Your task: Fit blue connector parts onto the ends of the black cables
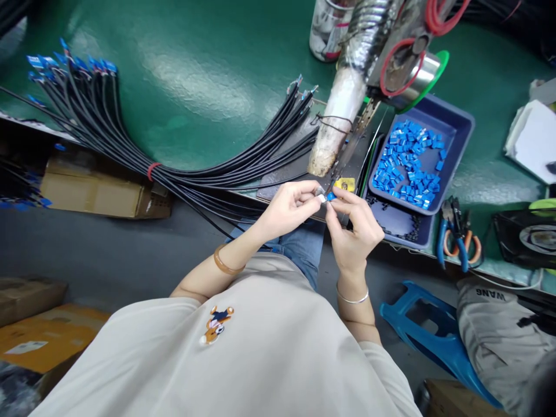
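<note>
My left hand (pixel 295 207) is closed in a pinch on what looks like a cable end (pixel 322 198), small and whitish at the tip. Against it, my right hand (pixel 355 223) pinches a small blue connector (pixel 331 196) between thumb and forefinger. The two hands nearly meet at the bench edge, and fingers cover much of both parts. To the left lies a bundle of black cables (pixel 191 176), bound by a red tie (pixel 153 170). Many of its far ends carry blue connectors (pixel 102 65); the ends nearer me show bare coloured wires.
A blue-grey tray (pixel 463 124) holds many loose blue connectors (pixel 406 165), above another tray (pixel 417 240) with small black parts. Overhead hangs a wrapped duct (pixel 343 101) beside a spool (pixel 428 81). Pliers (pixel 454 234) lie right. A blue stool (pixel 434 324) stands below, near another person's clothing.
</note>
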Demonstrator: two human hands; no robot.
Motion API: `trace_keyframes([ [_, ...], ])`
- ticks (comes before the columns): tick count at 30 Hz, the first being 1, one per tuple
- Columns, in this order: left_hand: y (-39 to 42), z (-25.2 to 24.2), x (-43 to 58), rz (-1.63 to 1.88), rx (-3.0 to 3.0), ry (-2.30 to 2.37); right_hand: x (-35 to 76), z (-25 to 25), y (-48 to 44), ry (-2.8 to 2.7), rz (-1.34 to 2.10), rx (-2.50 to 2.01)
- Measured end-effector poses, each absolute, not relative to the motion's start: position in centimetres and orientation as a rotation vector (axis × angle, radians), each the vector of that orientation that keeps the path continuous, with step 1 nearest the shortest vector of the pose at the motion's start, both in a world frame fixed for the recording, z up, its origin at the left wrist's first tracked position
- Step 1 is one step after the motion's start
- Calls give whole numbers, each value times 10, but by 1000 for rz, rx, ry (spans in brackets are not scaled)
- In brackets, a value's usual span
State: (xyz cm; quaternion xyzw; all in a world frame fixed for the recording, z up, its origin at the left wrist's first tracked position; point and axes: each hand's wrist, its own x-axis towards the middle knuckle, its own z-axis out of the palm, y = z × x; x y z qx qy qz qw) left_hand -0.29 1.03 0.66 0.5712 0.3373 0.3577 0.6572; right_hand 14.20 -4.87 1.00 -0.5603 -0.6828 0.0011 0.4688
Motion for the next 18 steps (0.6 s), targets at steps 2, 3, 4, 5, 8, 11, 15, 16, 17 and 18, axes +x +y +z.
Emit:
trace_keyframes([
  [2,11,7,-3,810,1296,760,142,11,-50,-1684,8,-1384],
  [3,11,6,-3,805,1291,753,142,11,-51,-1690,9,-1393],
  [4,11,6,-3,799,1286,744,142,10,-52,-1696,6,-1402],
  [5,11,5,-3,790,1287,736,142,10,-53,-1702,-4,-1410],
  [8,9,3,-5,755,1318,732,142,8,-56,-1728,-43,-1428],
  [11,6,5,-7,704,1352,761,143,12,-58,-1727,1,-1450],
  [15,-1,13,-13,596,1581,760,151,26,-67,-1495,282,-1530],
  [16,-3,15,-15,541,1683,715,155,31,-72,-1402,329,-1538],
  [17,-5,16,-18,472,1787,649,161,35,-79,-1331,352,-1547],
  [18,-7,15,-22,395,1879,577,168,40,-87,-1279,330,-1553],
])
